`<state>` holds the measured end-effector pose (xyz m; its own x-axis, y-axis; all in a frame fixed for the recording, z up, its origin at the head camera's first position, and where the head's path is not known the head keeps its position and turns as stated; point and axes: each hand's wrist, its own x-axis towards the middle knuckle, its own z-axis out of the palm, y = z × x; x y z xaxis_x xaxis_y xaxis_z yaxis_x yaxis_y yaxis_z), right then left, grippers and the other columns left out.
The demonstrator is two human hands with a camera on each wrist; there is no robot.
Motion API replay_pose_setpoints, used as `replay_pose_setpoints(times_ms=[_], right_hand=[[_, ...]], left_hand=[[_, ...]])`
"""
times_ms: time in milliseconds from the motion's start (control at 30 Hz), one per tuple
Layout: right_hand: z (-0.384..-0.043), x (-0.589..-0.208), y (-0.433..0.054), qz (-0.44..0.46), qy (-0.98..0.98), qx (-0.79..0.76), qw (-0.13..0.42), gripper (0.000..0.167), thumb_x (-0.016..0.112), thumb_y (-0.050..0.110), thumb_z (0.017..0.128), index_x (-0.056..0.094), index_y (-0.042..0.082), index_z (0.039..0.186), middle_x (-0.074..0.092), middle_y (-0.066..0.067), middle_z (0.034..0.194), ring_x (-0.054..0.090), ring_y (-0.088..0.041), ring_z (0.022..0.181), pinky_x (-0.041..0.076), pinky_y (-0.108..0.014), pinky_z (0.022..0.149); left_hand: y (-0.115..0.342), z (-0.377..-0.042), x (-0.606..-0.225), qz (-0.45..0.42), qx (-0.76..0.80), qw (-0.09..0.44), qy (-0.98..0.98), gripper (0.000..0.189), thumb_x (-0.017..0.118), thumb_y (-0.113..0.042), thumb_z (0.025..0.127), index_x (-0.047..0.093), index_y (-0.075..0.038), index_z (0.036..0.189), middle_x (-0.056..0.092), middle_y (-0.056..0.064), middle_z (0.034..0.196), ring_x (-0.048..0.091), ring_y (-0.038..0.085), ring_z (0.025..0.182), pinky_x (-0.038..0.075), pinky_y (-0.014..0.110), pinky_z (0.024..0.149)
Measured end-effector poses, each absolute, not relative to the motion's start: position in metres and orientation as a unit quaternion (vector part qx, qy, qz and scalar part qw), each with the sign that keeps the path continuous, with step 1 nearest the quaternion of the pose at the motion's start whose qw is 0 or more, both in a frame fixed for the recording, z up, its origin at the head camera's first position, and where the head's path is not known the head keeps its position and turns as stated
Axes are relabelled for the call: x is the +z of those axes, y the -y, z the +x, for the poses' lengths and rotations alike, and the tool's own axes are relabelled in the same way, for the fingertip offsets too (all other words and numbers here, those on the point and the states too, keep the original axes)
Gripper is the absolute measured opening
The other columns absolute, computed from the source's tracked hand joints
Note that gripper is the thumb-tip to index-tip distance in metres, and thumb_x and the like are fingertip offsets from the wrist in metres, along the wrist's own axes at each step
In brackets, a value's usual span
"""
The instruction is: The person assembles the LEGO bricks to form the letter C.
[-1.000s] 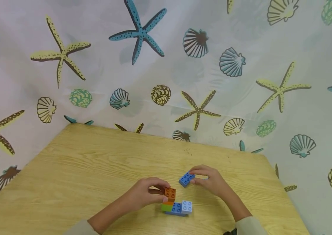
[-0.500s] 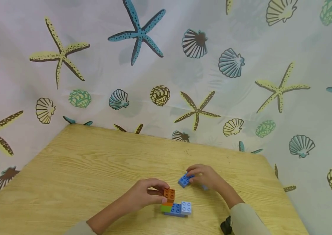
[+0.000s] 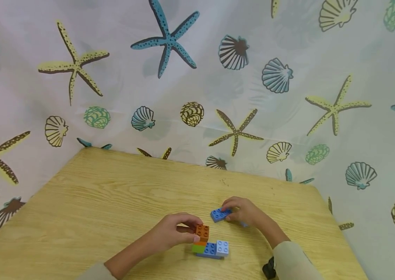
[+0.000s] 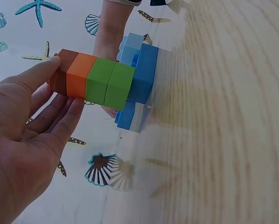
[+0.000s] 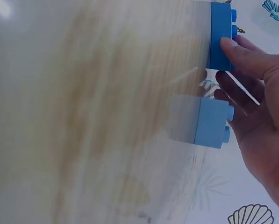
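Note:
A small brick stack (image 3: 207, 243) stands on the wooden table (image 3: 113, 194): brown brick (image 3: 202, 231) on orange, on green, over a blue base with a light blue brick (image 3: 222, 246) beside it. My left hand (image 3: 183, 229) pinches the brown and orange bricks (image 4: 76, 74) between thumb and fingers. My right hand (image 3: 241, 212) pinches a blue brick (image 3: 220, 214) low over the table just behind the stack, thumb on the brick (image 5: 221, 37). A light blue brick (image 5: 209, 122) lies on the table under the right palm.
A curtain (image 3: 197, 77) printed with starfish and shells hangs close behind and to both sides of the table. The table's right edge (image 3: 337, 233) runs near my right forearm. A black wrist strap (image 3: 268, 269) shows at the bottom.
The right hand has shifted slightly left and lowered the blue brick, which now lies flatter. The left hand and the stack have stayed put.

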<state>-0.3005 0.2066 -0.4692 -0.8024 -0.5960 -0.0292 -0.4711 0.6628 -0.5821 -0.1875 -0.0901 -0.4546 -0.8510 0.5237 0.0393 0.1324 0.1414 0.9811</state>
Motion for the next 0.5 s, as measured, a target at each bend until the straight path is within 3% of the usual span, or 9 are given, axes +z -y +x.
replay_pose_setpoints(times_ms=[200, 500], right_hand=[[-0.297, -0.467, -0.203, -0.317, -0.904, -0.270, 0.095, 0.022, 0.074, 0.015, 0.092, 0.076, 0.016, 0.114, 0.066, -0.002, 0.120, 0.061, -0.027, 0.115, 0.050, -0.050, 0.101], [-0.287, -0.460, -0.201, -0.341, -0.904, -0.250, 0.058, 0.029, 0.068, 0.022, 0.097, 0.073, 0.013, 0.125, 0.062, -0.007, 0.124, 0.060, -0.027, 0.114, 0.052, -0.045, 0.095]], left_hand=[[0.090, -0.188, -0.455, 0.223, 0.616, 0.159, -0.739, 0.044, 0.077, -0.024, 0.090, 0.066, -0.005, 0.128, 0.065, 0.009, 0.127, 0.061, 0.024, 0.115, 0.056, 0.026, 0.092], [0.090, -0.187, -0.453, 0.223, 0.617, 0.158, -0.738, 0.044, 0.077, -0.023, 0.091, 0.065, -0.003, 0.129, 0.064, 0.009, 0.126, 0.061, 0.025, 0.115, 0.056, 0.026, 0.092]])
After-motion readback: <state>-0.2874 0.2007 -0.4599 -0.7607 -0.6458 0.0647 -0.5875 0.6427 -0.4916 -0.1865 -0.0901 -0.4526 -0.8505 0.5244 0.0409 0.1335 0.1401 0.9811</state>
